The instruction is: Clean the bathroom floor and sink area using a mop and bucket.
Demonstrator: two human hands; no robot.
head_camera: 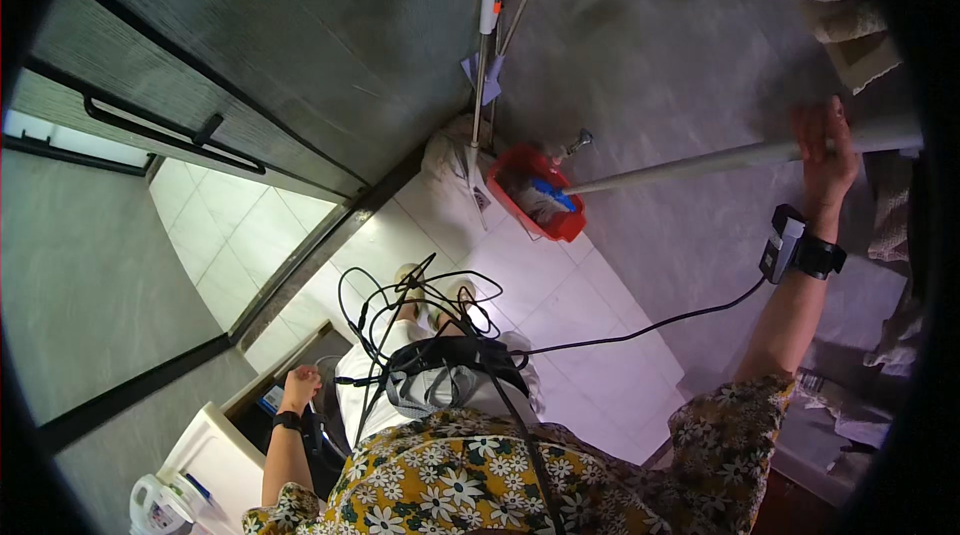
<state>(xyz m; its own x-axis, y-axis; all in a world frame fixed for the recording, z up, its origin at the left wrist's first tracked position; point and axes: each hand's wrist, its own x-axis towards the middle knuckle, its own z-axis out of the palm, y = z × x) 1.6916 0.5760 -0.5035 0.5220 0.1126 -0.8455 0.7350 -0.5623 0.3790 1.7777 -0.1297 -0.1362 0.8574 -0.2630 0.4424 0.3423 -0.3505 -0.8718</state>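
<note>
My right hand (pixel 826 148) is at the upper end of a long pale mop or broom handle (pixel 690 167), its fingers around the handle. The handle slants down to a blue head (pixel 553 194) with pale strands or bristles, which rests in a red plastic bucket (pixel 574 226) on the tiled floor by the wall. My left hand (pixel 301 385) hangs low beside my body, near an open dark compartment with a blue item (pixel 271 399) in it; its fingers are loosely curled, and whether they hold anything is unclear. A small tap (pixel 581 141) juts from the wall above the bucket.
Several poles (pixel 480 84) lean in the corner beside a pale cloth or bag (pixel 448 152). A door with a black handle (pixel 172 133) is at left. A white cabinet top (pixel 225 445) bears a plastic jug (pixel 150 505). Towels (pixel 855 24) hang at right. Black cables (pixel 420 302) loop before my waist.
</note>
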